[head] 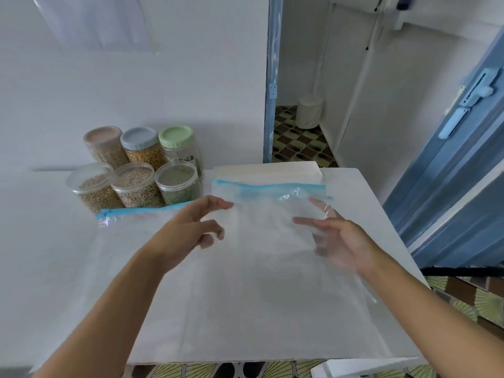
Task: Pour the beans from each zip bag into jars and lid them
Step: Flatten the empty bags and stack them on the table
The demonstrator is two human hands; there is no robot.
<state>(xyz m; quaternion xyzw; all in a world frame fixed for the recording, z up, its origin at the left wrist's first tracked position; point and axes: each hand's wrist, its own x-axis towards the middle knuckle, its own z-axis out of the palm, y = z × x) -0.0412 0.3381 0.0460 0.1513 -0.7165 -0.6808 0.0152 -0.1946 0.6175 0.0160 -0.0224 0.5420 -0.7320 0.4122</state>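
1. Left hand (191,227): over the table (351,192), fingers loosely curled and spread, nothing in it. Forefinger tip is just at the left edge of the zip bag (267,214); contact not certain.
2. Right hand (341,241): motion-blurred, fingers stretched out towards the same bag, fingertips seen through the clear plastic. Cannot tell whether it holds the bag or only lies against it.
3. Zip bag: clear with a blue zip strip along its far edge, between the two hands, in front of a flat white box (264,170). No beans visible in it; it looks empty.
4. Second zip bag (141,210): blue strip showing just in front of the jars, plastic spread flat over the table towards the near edge. No beans visible in it either.
5. Jars (136,184): six, clustered at the far left of the table, touching or nearly so. The back row carries pinkish, grey-blue and green lids. The front row appears closed with clear lids. Five show beans or grains through the wall. The green-lidded jar (176,137) is mostly hidden behind a front one; its fill level is unreadable.
6. Progress, as a judgement: pouring and lidding look done or nearly done, as no full bag or open jar is in view. What is left seems to be handling the empty bags.
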